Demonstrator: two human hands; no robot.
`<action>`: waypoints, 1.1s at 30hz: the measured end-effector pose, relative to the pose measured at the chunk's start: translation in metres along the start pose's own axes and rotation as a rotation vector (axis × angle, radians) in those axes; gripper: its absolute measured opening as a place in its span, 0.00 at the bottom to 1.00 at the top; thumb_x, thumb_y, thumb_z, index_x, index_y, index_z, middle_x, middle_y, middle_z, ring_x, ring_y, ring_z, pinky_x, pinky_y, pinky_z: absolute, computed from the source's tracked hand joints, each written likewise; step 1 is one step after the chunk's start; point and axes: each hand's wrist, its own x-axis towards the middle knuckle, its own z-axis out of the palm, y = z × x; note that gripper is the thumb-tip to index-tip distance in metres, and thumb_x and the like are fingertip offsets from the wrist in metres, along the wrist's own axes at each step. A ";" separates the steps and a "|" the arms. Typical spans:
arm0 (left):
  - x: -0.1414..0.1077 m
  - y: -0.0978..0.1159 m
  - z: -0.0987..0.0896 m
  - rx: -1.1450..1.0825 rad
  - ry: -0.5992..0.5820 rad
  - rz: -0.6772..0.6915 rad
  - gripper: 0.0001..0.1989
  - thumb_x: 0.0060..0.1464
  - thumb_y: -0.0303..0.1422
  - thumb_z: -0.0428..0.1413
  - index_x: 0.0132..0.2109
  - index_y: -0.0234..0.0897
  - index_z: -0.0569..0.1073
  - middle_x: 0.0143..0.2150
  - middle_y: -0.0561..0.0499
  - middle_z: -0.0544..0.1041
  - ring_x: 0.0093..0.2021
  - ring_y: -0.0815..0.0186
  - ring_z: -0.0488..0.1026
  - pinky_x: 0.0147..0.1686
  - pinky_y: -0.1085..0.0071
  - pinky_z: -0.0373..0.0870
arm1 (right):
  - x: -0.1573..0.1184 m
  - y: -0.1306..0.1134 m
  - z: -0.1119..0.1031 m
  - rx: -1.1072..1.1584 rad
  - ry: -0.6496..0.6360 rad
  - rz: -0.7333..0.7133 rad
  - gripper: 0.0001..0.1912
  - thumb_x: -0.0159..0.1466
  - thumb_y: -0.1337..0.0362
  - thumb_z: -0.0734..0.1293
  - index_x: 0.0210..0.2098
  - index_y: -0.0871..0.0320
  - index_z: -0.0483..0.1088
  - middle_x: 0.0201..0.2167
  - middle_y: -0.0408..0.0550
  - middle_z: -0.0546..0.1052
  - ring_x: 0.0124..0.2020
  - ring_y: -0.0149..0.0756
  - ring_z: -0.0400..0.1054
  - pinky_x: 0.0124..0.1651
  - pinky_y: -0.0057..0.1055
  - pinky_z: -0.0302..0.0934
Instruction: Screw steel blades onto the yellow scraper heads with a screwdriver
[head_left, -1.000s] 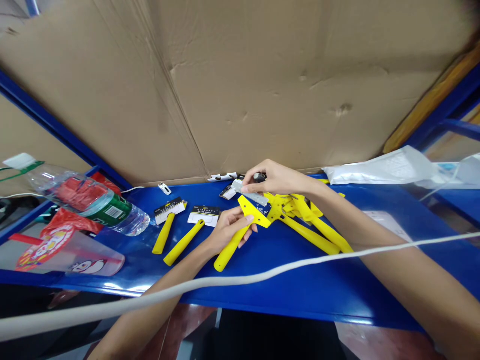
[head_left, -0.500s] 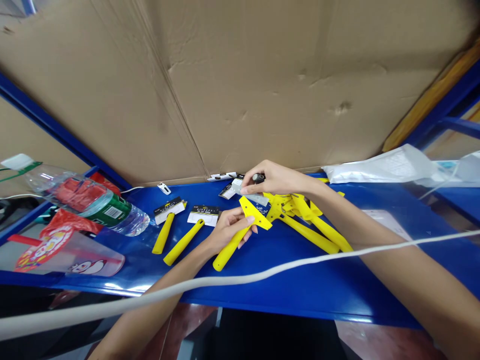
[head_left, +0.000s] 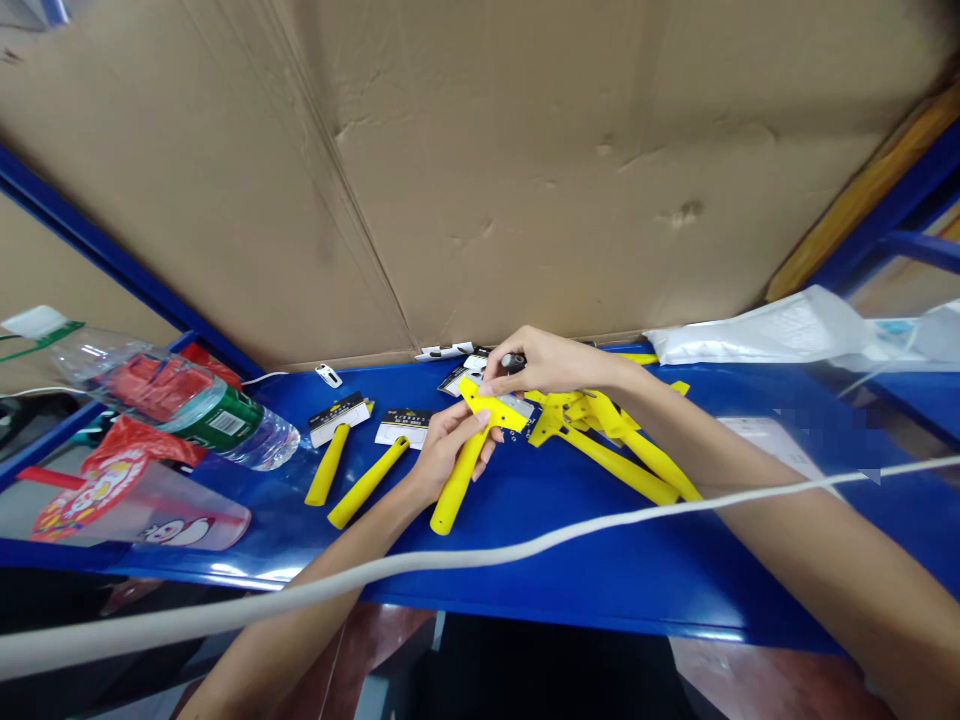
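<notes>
My left hand [head_left: 444, 452] is closed around a yellow scraper [head_left: 466, 470], its flat head tilted up and its handle toward me. At the scraper's head, my right hand [head_left: 517, 362] pinches a metal blade [head_left: 516, 405] and has a small dark object [head_left: 513, 362] tucked in its fingers. The blade lies partly behind the yellow head. Several yellow scrapers are piled [head_left: 600, 420] under my right forearm. Two yellow handles with black-and-white cards, one on the left [head_left: 328, 465] and one nearer [head_left: 369, 482], lie left of my left hand.
A water bottle [head_left: 217, 415] and a plastic cup [head_left: 187, 515] lean at the left. A white cable [head_left: 487, 557] crosses in front of both arms. Cardboard [head_left: 525, 180] stands behind the blue table [head_left: 570, 580]. A white plastic package [head_left: 735, 328] lies at the back right.
The scraper in my left hand has turned more upright, and its head has shifted left and up. My right hand has come down against the head, bringing the blade beside it.
</notes>
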 end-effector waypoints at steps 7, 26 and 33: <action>0.001 0.000 0.000 -0.012 0.030 0.001 0.18 0.60 0.44 0.69 0.45 0.33 0.77 0.35 0.47 0.81 0.22 0.70 0.71 0.14 0.75 0.67 | 0.002 0.005 0.003 -0.042 0.007 0.006 0.20 0.66 0.44 0.74 0.38 0.57 0.83 0.32 0.47 0.82 0.31 0.34 0.71 0.36 0.32 0.61; -0.001 -0.003 -0.002 -0.009 0.029 0.014 0.17 0.59 0.42 0.69 0.45 0.33 0.78 0.35 0.47 0.83 0.21 0.70 0.72 0.16 0.73 0.71 | 0.003 0.010 0.005 0.015 0.000 -0.058 0.22 0.67 0.43 0.73 0.38 0.57 0.83 0.33 0.45 0.81 0.33 0.33 0.66 0.37 0.32 0.58; -0.002 -0.003 -0.002 -0.001 0.019 0.020 0.17 0.60 0.43 0.69 0.45 0.33 0.78 0.36 0.46 0.83 0.20 0.71 0.72 0.16 0.73 0.71 | 0.004 0.015 0.006 0.061 -0.003 -0.081 0.20 0.68 0.45 0.73 0.37 0.57 0.82 0.32 0.44 0.78 0.33 0.32 0.64 0.36 0.30 0.59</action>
